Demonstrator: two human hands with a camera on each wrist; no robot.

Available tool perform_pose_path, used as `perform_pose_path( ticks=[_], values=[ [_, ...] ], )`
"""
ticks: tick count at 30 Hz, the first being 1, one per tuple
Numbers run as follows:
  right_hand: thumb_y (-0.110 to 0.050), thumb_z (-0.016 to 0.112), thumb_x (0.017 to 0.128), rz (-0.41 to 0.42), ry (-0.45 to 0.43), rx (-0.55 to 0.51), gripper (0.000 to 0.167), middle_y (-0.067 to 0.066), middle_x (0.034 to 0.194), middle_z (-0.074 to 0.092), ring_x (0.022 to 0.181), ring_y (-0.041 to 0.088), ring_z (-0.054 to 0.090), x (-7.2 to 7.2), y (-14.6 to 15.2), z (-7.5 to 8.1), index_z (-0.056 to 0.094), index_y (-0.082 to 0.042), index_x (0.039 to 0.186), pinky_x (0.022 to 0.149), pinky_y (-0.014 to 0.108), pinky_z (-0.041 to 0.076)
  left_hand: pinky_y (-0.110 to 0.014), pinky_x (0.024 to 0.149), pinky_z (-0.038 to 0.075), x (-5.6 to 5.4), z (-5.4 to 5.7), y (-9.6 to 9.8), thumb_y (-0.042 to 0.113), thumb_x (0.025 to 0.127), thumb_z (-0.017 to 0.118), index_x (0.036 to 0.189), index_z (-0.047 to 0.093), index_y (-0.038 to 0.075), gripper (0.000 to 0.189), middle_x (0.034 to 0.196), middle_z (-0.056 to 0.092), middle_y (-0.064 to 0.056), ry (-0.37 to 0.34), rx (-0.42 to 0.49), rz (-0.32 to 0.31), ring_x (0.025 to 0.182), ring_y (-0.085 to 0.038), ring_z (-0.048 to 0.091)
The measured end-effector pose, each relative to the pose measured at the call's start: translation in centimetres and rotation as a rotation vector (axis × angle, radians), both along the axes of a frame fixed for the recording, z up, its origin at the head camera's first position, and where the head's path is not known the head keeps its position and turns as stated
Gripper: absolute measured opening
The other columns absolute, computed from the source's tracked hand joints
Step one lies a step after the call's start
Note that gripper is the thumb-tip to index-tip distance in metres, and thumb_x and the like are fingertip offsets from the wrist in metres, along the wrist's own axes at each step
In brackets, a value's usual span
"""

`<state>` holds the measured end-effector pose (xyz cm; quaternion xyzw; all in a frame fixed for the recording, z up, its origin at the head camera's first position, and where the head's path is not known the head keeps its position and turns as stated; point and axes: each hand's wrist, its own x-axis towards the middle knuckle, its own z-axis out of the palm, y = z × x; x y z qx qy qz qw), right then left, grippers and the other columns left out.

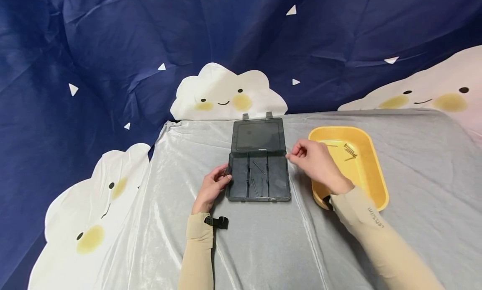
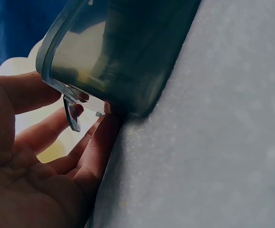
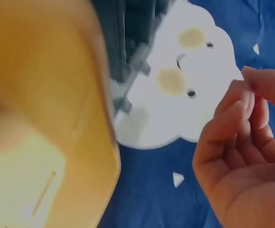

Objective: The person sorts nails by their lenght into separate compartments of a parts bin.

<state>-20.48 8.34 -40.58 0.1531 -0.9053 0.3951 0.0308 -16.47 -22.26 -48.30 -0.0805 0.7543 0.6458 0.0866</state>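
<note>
A dark translucent compartment box [image 1: 278, 177] lies with its lid folded back on the cloth. Several long thin nails or screws [image 1: 259, 168] are in its middle compartment. My left hand [image 1: 211, 187] grips the box's left side; in the left wrist view its fingers curl about the rim beside a hanging latch [image 2: 71, 113]. At the box's right edge, near the hinge, is my right hand [image 1: 314, 162], fingers curled and thumb meeting fingertips. The right wrist view shows nothing between those tips, though their inner side is partly hidden.
Right of the box stands a yellow tray [image 1: 376, 173] holding several more nails or screws [image 1: 349, 150], partly below my right forearm. Grey cloth [image 1: 263, 248] covers the table. Behind hangs a dark blue curtain [image 1: 244, 26] with white clouds.
</note>
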Motion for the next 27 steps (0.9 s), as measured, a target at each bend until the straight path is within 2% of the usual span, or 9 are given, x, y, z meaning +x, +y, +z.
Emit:
perform_pose_path(
  ticks=[5, 10, 13, 18, 23, 27],
  values=[
    [-0.019, 0.071, 0.085, -0.032, 0.078, 0.035, 0.015, 0.003, 0.071, 0.064, 0.065, 0.014, 0.053, -0.7, 1.9, 1.8, 0.063, -0.010, 0.076, 0.062, 0.022, 0.041, -0.025, 0.080, 0.050, 0.0, 0.0, 0.0, 0.005, 0.092, 0.062, 0.140, 0.048, 0.000, 0.050, 0.129, 0.056, -0.026, 0.006, -0.001, 0.002, 0.092, -0.003, 0.057],
    [-0.019, 0.070, 0.085, -0.067, 0.097, 0.086, 0.015, 0.004, 0.071, 0.064, 0.066, 0.016, 0.054, -1.4, 3.6, 2.7, 0.063, -0.010, 0.076, 0.062, 0.023, 0.039, -0.025, 0.081, 0.050, 0.0, -0.1, -0.1, 0.004, 0.092, 0.062, 0.140, 0.048, 0.000, 0.050, 0.129, 0.057, -0.025, -0.001, -0.001, 0.003, 0.092, -0.003, 0.058],
    [-0.017, 0.068, 0.084, -0.080, 0.094, 0.111, 0.011, 0.005, 0.073, 0.066, 0.068, 0.017, 0.056, -1.9, 4.5, 2.8, 0.064, -0.009, 0.078, 0.065, 0.024, 0.039, -0.025, 0.080, 0.050, -0.5, -1.2, -0.3, 0.004, 0.092, 0.063, 0.140, 0.049, 0.001, 0.050, 0.128, 0.057, -0.024, -0.007, 0.004, 0.011, 0.092, -0.003, 0.058],
    [-0.015, 0.066, 0.084, -0.060, 0.080, 0.166, 0.009, 0.006, 0.075, 0.067, 0.069, 0.019, 0.058, -2.8, 5.8, 2.6, 0.065, -0.007, 0.083, 0.068, 0.030, 0.040, -0.022, 0.078, 0.049, -0.9, -2.8, -0.7, 0.007, 0.091, 0.065, 0.139, 0.051, 0.004, 0.050, 0.128, 0.058, -0.023, 0.002, 0.015, 0.038, 0.092, -0.003, 0.058],
    [-0.011, 0.063, 0.084, 0.027, 0.064, 0.245, 0.007, 0.007, 0.078, 0.067, 0.073, 0.022, 0.060, -3.9, 6.8, 1.7, 0.065, -0.005, 0.086, 0.071, 0.034, 0.043, -0.019, 0.076, 0.049, -0.9, -3.1, -0.6, 0.008, 0.091, 0.065, 0.137, 0.055, 0.008, 0.047, 0.127, 0.060, -0.020, 0.019, 0.006, 0.054, 0.093, -0.005, 0.059],
    [-0.011, 0.062, 0.085, 0.063, -0.017, 0.319, 0.011, 0.009, 0.084, 0.068, 0.079, 0.024, 0.060, -4.7, 7.4, 0.6, 0.066, -0.003, 0.091, 0.075, 0.037, 0.043, -0.019, 0.075, 0.049, -0.9, -3.1, -0.5, 0.008, 0.091, 0.065, 0.136, 0.055, 0.008, 0.046, 0.125, 0.060, -0.020, 0.027, -0.001, 0.055, 0.093, -0.006, 0.060]
  ],
)
